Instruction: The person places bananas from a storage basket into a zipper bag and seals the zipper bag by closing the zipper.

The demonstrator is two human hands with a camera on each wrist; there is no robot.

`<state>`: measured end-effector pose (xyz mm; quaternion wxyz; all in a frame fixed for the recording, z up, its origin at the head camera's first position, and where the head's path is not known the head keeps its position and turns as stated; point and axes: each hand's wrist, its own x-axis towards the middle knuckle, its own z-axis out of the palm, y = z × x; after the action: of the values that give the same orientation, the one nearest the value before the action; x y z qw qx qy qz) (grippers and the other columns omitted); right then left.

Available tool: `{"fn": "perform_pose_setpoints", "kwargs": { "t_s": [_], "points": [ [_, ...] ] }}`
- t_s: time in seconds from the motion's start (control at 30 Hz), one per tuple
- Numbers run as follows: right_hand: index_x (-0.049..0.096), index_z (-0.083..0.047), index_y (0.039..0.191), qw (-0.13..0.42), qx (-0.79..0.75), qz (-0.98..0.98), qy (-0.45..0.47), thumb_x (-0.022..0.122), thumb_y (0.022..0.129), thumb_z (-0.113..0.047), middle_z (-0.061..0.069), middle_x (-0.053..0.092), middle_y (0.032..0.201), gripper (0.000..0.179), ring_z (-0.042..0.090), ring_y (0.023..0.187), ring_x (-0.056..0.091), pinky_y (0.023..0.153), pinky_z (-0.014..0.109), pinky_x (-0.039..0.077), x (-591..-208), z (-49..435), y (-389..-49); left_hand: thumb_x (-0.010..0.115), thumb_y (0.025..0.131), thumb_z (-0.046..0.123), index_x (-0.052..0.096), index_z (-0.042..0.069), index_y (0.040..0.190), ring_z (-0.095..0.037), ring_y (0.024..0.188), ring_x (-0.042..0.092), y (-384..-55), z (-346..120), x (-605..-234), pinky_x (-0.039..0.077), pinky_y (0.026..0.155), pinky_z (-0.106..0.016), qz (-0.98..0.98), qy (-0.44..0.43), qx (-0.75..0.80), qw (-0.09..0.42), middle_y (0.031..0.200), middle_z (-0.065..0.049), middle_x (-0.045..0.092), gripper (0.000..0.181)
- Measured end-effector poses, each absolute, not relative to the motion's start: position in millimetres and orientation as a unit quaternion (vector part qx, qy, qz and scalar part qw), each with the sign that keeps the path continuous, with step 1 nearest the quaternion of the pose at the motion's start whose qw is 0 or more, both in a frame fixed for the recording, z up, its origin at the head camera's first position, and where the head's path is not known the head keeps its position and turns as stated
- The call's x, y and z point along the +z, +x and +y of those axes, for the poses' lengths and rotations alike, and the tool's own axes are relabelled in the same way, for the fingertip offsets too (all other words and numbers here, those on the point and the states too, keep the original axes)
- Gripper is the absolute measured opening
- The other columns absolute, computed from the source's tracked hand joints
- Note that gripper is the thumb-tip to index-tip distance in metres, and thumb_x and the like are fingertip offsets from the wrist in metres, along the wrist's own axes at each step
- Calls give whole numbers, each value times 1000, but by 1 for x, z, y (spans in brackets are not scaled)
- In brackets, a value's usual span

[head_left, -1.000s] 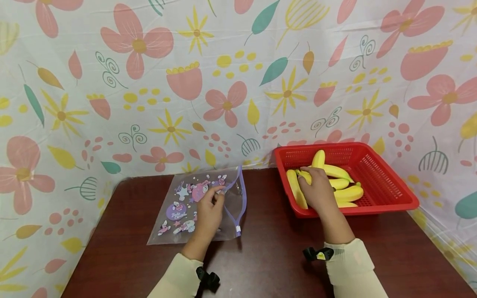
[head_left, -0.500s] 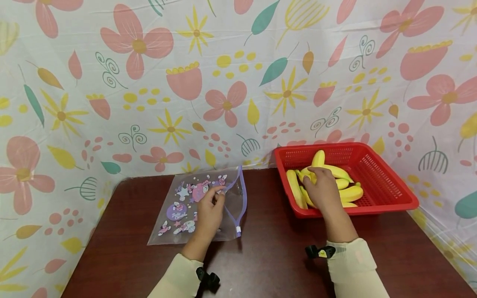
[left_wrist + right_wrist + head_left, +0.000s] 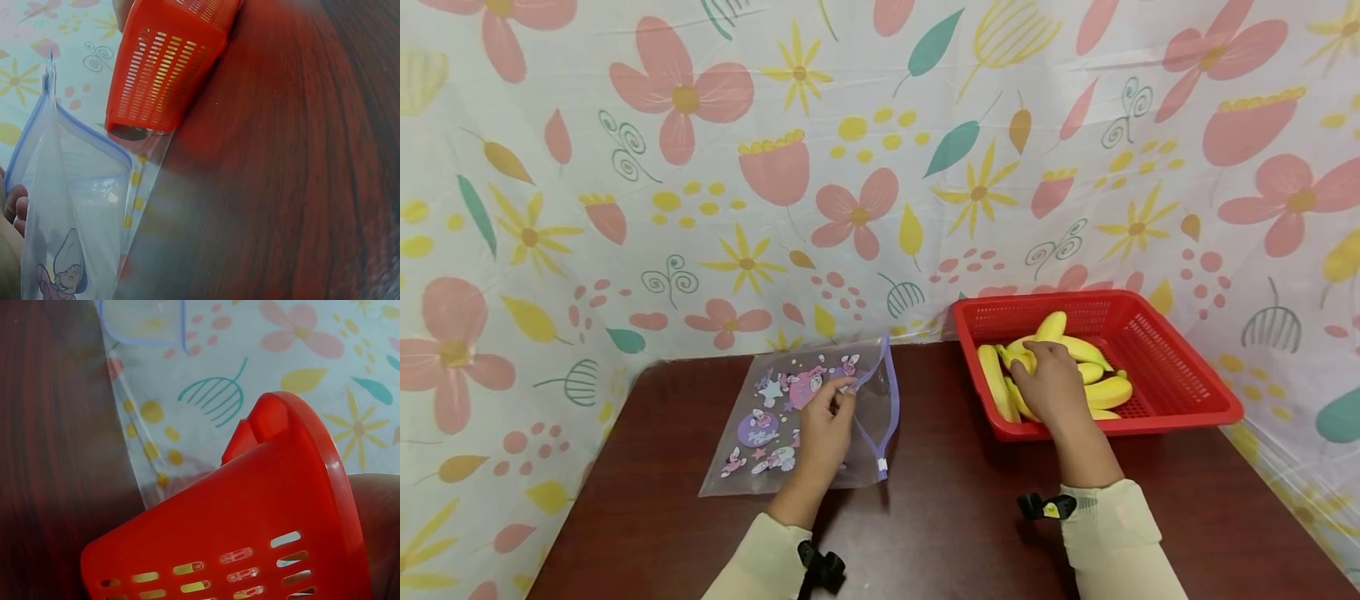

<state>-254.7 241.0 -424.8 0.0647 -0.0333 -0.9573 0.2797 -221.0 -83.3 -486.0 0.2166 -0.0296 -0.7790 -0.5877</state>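
Note:
A clear zip bag [image 3: 752,454] with purple edging and cartoon prints lies on the left of the table. My left hand [image 3: 825,429] pinches its upper layer near the mouth, holding the mouth apart; the left wrist view shows the raised plastic and purple zip strip [image 3: 112,147]. On the right, my right hand [image 3: 1054,385] reaches into a red basket [image 3: 1180,421], fingers curled round a banana [image 3: 1022,363]. More bananas [image 3: 1108,392] lie about that hand, one upright-looking banana [image 3: 1051,326] just behind it. In the right wrist view the basket wall [image 3: 250,506] hides the fingers.
The dark wooden table [image 3: 947,517] runs under both the bag and the basket. A flower-printed cloth [image 3: 865,100] hangs along the back and sides, close behind the basket. A white slider [image 3: 882,464] sits at the bag's near corner.
My right hand has shifted slightly right among the bananas, and the banana behind it now leans more to the right. The left hand keeps its pinch on the bag. The head view has tilted slightly.

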Motion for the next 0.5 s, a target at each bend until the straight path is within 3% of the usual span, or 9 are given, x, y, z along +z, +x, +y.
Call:
{"fn": "perform_pose_setpoints", "kwargs": {
  "t_s": [0.33, 0.5],
  "points": [
    [39, 3, 151, -9, 250, -968, -36, 58, 98, -35, 36, 31, 151, 68, 57, 134, 34, 108, 73, 35, -424, 250, -260, 62, 96, 8, 75, 12, 112, -3, 51, 40, -221, -82, -487, 32, 45, -20, -770, -35, -600, 216, 67, -2, 52, 21],
    [42, 6, 148, -17, 207, -978, -24, 58, 98, -33, 39, 33, 148, 66, 58, 132, 36, 107, 73, 35, -425, 257, -264, 62, 97, 10, 75, 15, 112, -3, 52, 40, -221, -82, -488, 32, 46, -20, -778, -28, -591, 210, 67, 0, 52, 21]
  ]
}}
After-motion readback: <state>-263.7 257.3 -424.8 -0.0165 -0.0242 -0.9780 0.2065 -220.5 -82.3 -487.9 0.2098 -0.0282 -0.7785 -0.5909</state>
